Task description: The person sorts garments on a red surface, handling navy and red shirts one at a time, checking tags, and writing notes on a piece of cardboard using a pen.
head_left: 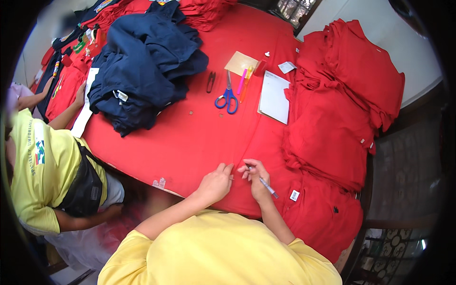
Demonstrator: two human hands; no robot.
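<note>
A person's left hand (216, 183) is pinching red fabric (199, 137) spread over the worktop, fingers together, while the right hand (256, 178), fingers clamped on a pen (267, 186), is resting just beside it. Blue-handled scissors (228, 97) are lying farther back, near a navy garment pile (147, 61).

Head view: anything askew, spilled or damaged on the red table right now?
Nothing looks spilled or damaged. The navy garment pile is rumpled, unlike the flatter red stacks. Blue-handled scissors lie open. Right hand holds a pen; left hand pinches red fabric.
</note>
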